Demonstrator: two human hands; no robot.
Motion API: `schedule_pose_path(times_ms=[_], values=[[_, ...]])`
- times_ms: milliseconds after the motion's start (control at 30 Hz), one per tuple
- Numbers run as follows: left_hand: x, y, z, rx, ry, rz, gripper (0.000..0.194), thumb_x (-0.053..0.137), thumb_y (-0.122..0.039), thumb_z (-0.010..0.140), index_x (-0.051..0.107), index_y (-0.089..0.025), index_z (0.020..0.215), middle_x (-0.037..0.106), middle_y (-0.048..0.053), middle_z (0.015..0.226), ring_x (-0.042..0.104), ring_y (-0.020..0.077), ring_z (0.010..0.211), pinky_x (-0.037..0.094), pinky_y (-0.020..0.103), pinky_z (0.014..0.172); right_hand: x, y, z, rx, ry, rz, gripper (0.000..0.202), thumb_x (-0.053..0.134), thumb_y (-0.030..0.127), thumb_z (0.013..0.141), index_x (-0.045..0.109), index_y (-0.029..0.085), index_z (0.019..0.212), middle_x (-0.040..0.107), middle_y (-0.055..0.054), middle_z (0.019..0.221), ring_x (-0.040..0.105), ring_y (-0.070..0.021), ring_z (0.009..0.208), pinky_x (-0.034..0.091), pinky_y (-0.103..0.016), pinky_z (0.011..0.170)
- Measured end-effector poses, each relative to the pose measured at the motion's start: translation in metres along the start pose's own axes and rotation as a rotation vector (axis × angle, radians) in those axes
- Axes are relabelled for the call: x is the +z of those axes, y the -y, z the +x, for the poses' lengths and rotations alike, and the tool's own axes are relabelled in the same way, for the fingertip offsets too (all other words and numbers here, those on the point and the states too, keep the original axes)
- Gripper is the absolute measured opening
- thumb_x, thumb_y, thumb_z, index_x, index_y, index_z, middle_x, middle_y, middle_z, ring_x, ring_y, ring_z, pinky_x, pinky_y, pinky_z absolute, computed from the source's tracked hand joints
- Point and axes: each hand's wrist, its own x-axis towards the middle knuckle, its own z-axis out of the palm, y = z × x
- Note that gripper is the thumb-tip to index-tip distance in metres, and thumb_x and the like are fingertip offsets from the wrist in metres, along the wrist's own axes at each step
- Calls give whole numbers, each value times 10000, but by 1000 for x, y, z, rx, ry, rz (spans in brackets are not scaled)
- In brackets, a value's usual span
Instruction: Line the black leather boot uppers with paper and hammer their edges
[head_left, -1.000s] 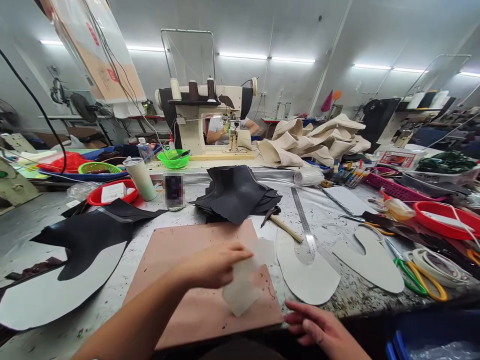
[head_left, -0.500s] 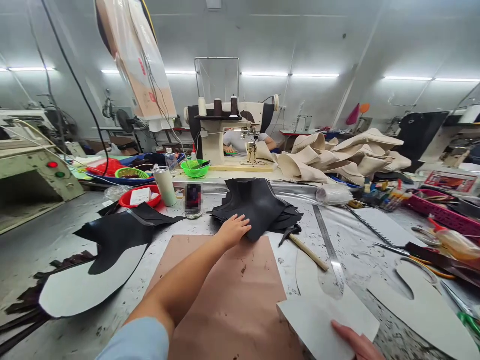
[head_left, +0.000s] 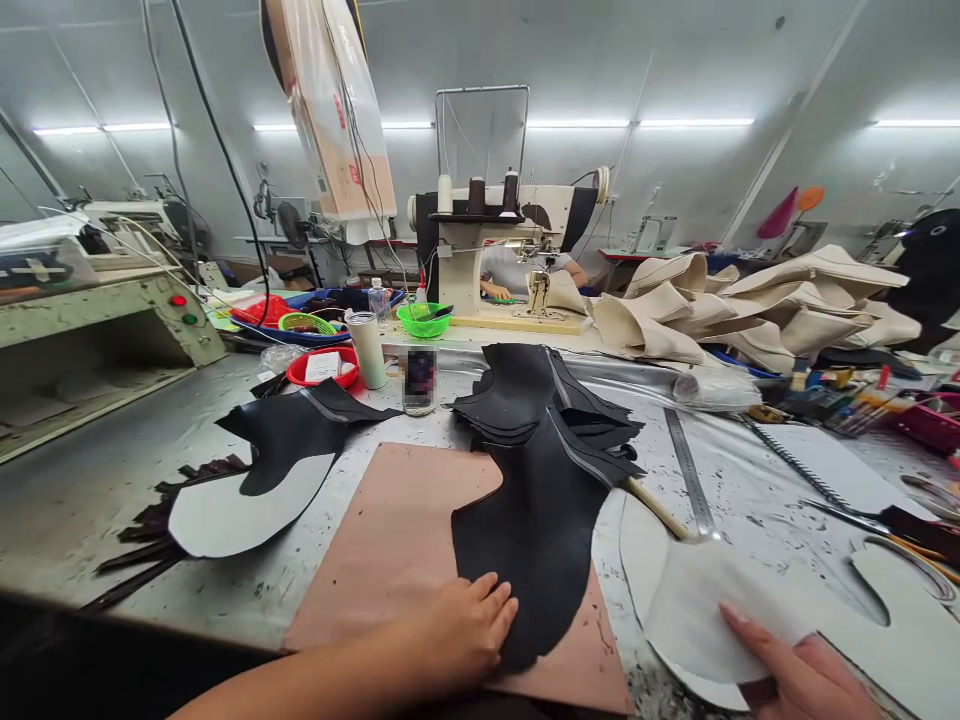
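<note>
My left hand (head_left: 471, 628) is closed on the near left edge of a black leather piece (head_left: 532, 530). That piece is cut in a curved shape and lies over a brown sheet (head_left: 390, 540), its far end overlapping a stack of black pieces (head_left: 514, 390). At the lower right my right hand (head_left: 799, 670) pinches a pale curved piece (head_left: 697, 600), thumb on top and fingers hidden beneath. Other white curved pieces (head_left: 832, 610) lie around that hand. A hammer's wooden handle (head_left: 660, 508) pokes out from under the black leather.
On the left lies a black-and-white piece (head_left: 255, 500) with dark fringe-like strips. A steel ruler (head_left: 690, 475) and a spiral notebook (head_left: 832, 465) lie right. Behind stand a tumbler (head_left: 366, 350), a phone (head_left: 419, 380), a sewing machine (head_left: 465, 270) and piled cream pieces (head_left: 675, 310). Someone sits behind the machine.
My left hand has drawn a black leather piece from the stack toward me over the brown sheet. My right hand has shifted right with the pale piece. The view has turned left.
</note>
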Motion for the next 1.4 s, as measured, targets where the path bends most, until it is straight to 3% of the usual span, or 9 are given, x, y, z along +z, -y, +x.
schedule_pose_path(times_ms=[167,267,367,500,633,800,1033,1200,1400], values=[[-26,-6,2,-210,-69,-552,683,593,-598,666,555,-140,1171,559,191,1176,499,365,1070,375,487,904,82,29,-26,17,131,313,784,782,375,498,500,200,1208,650,-88,1035,566,-302,1001,532,-357,728],[-38,-14,16,-262,-159,-1258,707,468,-714,678,592,-158,1098,618,134,1070,560,293,966,423,409,839,109,23,-38,-8,247,374,778,768,352,555,463,218,1258,637,-81,1076,554,-277,1029,496,-357,813],[-40,-21,24,-361,-324,-1920,495,611,-593,665,617,-159,902,654,63,850,605,180,764,464,269,679,118,2,-44,40,361,356,719,733,356,617,461,211,1267,628,-88,1098,536,-274,1055,451,-387,879],[-38,-19,25,-562,-544,-2200,267,766,-250,597,543,-157,710,591,-20,629,545,75,539,425,161,515,119,-22,-40,47,323,314,649,709,376,646,494,217,1238,624,-70,1111,516,-260,1084,394,-400,946],[-43,-17,24,-512,-545,-2245,308,739,-330,633,577,-152,826,636,26,736,601,133,648,472,210,573,120,-28,-27,-79,301,248,585,678,410,675,524,220,1207,607,-57,1142,498,-243,1108,341,-386,996],[-44,-17,30,-561,-580,-2196,303,715,-233,637,582,-155,897,662,53,878,618,170,766,484,255,685,123,-29,-17,-178,289,206,552,645,416,709,518,205,1203,591,-58,1165,467,-235,1142,307,-387,1017],[-3,-4,32,-837,-596,-2261,314,577,-233,708,541,-156,1010,655,69,940,597,219,915,464,325,798,122,-57,-6,-51,302,-26,476,646,465,650,631,163,1018,668,-90,978,571,-278,971,440,-407,855],[2,4,21,-807,-531,-1915,312,583,-261,696,543,-186,996,645,46,946,595,184,834,463,268,666,111,-54,3,-237,415,-423,319,597,396,663,670,155,858,681,-103,918,593,-304,888,447,-418,791],[0,27,15,-647,-476,-1275,250,555,-289,680,606,-163,890,641,45,855,572,204,795,453,315,717,108,-45,10,-243,485,-592,277,581,340,651,656,157,845,689,-92,867,609,-297,827,461,-377,705]])
